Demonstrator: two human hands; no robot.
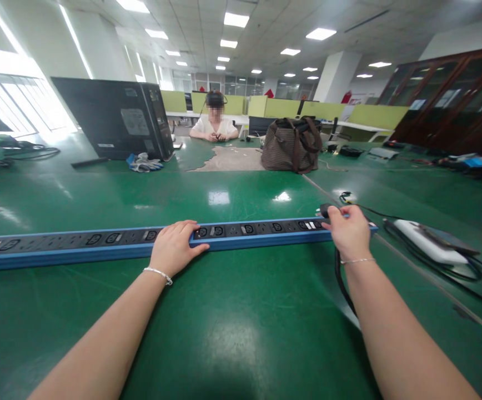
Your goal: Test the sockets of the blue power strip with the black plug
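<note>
A long blue power strip with a row of black sockets lies across the green table. My left hand grips it near the middle, fingers over the top and thumb along the near side. Over the strip's right end, my right hand is closed around a black power plug. The plug's metal pins point left, above the sockets and apart from them as far as I can see. Its thick black cable hangs down beside my right wrist; my fingers hide part of the plug.
A black computer case and gloves stand at the back left. Beyond the table a person sits facing me. A brown bag is at the back, and a white device with black cables lies to the right.
</note>
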